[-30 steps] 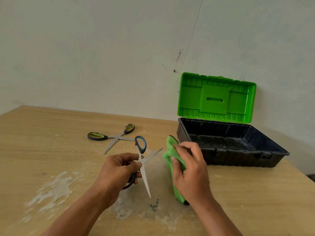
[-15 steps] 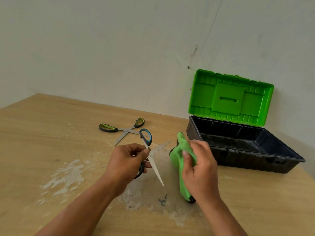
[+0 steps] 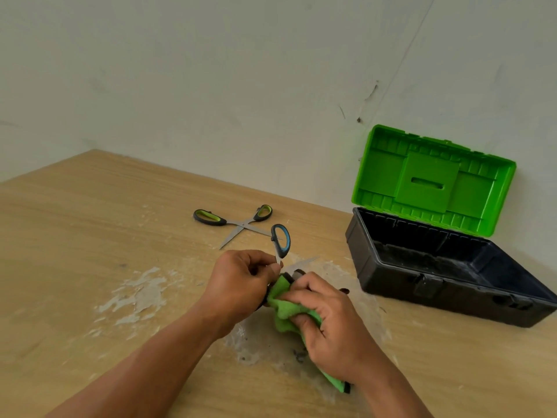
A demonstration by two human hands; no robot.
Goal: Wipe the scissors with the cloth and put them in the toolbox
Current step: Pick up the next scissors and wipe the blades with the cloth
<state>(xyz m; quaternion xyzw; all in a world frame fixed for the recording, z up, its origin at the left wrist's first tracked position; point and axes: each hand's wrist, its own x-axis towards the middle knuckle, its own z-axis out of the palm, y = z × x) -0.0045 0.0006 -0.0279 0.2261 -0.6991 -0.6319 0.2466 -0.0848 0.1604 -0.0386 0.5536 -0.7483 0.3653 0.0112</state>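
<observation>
We noted the left hand pinching the blue scissors, loop toward 12 o'clock, the right hand at its 4 o'clock clutching the cloth against them.

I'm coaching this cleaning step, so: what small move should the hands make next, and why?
Probably slide the green fabric cloth down along the blade it covers, toward the tip. The right hand pinches it against the open blue-handled steel scissors by the pivot, beside the left hand gripping them, so a wiping stroke seems due.
</observation>
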